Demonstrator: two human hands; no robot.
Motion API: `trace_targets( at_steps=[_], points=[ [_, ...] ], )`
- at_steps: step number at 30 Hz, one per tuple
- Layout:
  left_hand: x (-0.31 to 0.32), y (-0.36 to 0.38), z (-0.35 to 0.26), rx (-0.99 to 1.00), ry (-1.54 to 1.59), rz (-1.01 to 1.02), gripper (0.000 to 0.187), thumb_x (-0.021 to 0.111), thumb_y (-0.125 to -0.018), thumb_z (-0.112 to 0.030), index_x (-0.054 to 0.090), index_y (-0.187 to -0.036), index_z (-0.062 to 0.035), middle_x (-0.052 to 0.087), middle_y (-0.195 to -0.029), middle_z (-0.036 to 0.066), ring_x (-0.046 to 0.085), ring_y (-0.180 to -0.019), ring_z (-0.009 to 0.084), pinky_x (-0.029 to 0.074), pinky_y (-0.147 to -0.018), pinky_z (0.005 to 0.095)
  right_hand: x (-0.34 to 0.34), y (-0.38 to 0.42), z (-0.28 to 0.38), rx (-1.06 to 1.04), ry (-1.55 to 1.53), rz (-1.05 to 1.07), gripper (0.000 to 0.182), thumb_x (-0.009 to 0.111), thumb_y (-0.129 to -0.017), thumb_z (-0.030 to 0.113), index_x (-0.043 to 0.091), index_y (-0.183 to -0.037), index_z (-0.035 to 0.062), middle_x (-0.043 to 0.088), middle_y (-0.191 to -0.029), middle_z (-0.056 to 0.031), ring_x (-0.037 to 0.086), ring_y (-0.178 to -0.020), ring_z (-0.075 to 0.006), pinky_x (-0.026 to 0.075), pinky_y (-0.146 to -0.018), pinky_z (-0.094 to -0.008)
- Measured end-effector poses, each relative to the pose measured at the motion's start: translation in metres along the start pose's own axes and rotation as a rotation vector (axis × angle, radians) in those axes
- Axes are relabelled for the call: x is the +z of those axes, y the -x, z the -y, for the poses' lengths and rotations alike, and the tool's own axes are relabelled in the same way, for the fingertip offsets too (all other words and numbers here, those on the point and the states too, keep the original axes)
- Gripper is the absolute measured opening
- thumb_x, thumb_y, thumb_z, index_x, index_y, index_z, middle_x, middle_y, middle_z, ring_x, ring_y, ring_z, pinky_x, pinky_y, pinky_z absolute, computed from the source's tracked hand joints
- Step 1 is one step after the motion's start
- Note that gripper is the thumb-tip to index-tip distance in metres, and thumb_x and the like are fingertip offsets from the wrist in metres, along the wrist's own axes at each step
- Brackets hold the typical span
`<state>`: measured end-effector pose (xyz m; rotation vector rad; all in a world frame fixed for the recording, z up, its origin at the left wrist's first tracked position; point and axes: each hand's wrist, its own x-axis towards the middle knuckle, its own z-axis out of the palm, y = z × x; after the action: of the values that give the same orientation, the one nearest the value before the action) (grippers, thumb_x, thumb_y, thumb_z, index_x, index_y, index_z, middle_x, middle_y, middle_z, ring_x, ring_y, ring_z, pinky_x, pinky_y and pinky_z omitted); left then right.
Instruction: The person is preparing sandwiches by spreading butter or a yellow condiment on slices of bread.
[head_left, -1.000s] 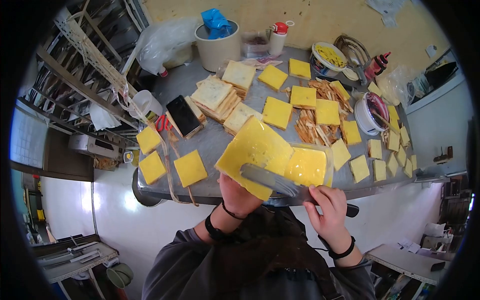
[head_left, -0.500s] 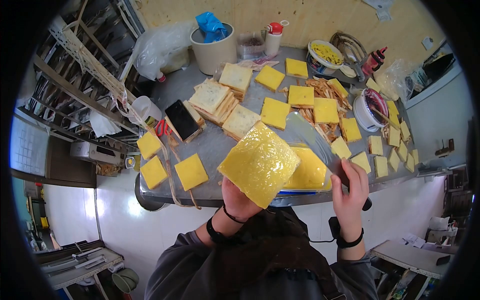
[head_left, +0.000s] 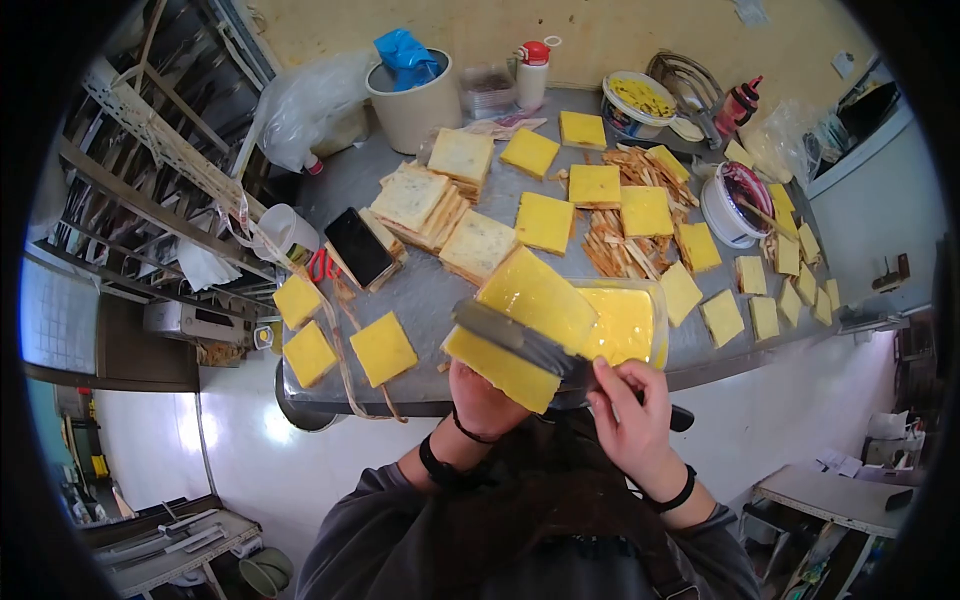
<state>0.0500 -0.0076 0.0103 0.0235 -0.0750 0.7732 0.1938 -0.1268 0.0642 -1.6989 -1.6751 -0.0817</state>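
Note:
Yellow coating covers the top of a square bread slice (head_left: 535, 295), which rests on my left hand (head_left: 485, 402) with the fingers mostly hidden under it. A metal spatula (head_left: 510, 338) lies across the slice, its handle gripped in my right hand (head_left: 635, 412). Just right of the slice stands a clear tub of yellow spread (head_left: 625, 318) at the table's front edge. Behind the slice are stacks of pale bread squares (head_left: 425, 207). Several yellow-topped squares (head_left: 545, 222) lie over the table, some on a heap of brown crust strips (head_left: 615, 245).
On the grey table (head_left: 440, 330) a black phone (head_left: 358, 246) leans on bread near red scissors (head_left: 320, 266). A beige bucket (head_left: 415, 105), a red-capped bottle (head_left: 533, 75), a yellow-filled tub (head_left: 638, 103) and a dark red tub (head_left: 735, 208) stand behind. A metal rack is at left.
The spatula has swung left from beside the slice onto its top. My right hand has moved left and down with it. The coating looks smoother, and the view has shifted slightly.

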Motion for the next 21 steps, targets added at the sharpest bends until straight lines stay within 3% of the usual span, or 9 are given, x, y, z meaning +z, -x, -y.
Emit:
trace_targets(
  at_steps=[6,12,15,18,21],
  points=[
    [0.001,0.005,0.001,-0.026,0.084,0.009,0.057,0.034,-0.098,-0.045,0.04,-0.14,-0.0072,0.047,-0.141,0.013,0.047,-0.127,0.0334,0.038,-0.105,0.0513,-0.005,-0.017,-0.022,0.025,0.112,-0.08,0.044,0.072,-0.073,-0.002,0.064,-0.117,0.0022,0.054,-0.099,-0.0112,0.054,-0.081,-0.0246,0.046,-0.067,-0.0322],
    [0.018,0.002,-0.004,-0.005,-0.088,-0.013,0.06,0.035,-0.098,-0.044,0.032,-0.146,-0.007,0.032,-0.151,0.011,0.037,-0.135,0.033,0.033,-0.109,0.0519,-0.01,-0.023,-0.051,0.127,0.206,-0.068,0.04,0.067,-0.078,-0.002,0.062,-0.118,0.0018,0.053,-0.103,-0.0123,0.056,-0.079,-0.0247,0.048,-0.068,-0.0326],
    [0.024,0.0,-0.009,0.005,-0.06,-0.163,0.058,0.039,-0.096,-0.046,0.039,-0.142,-0.0103,0.044,-0.143,0.012,0.044,-0.13,0.0348,0.037,-0.107,0.0506,-0.009,-0.004,-0.073,0.204,0.168,-0.021,0.04,0.066,-0.08,0.0,0.06,-0.119,0.002,0.053,-0.105,-0.0144,0.057,-0.076,-0.0253,0.049,-0.068,-0.0334],
    [0.014,0.001,-0.012,0.035,-0.016,-0.135,0.057,0.041,-0.096,-0.045,0.041,-0.141,-0.0103,0.045,-0.143,0.012,0.044,-0.13,0.0344,0.037,-0.107,0.0506,0.002,0.043,-0.083,0.412,0.082,0.082,0.038,0.065,-0.081,0.002,0.059,-0.119,0.0019,0.053,-0.107,-0.0163,0.059,-0.079,-0.0281,0.05,-0.07,-0.0346],
    [0.015,-0.001,-0.013,0.028,-0.056,-0.167,0.056,0.04,-0.096,-0.045,0.042,-0.14,-0.01,0.045,-0.142,0.012,0.044,-0.13,0.034,0.037,-0.107,0.0506,0.018,0.105,-0.098,0.475,0.118,0.14,0.035,0.065,-0.081,0.002,0.06,-0.116,0.0013,0.054,-0.106,-0.0183,0.06,-0.083,-0.0326,0.051,-0.072,-0.038]
  ],
)
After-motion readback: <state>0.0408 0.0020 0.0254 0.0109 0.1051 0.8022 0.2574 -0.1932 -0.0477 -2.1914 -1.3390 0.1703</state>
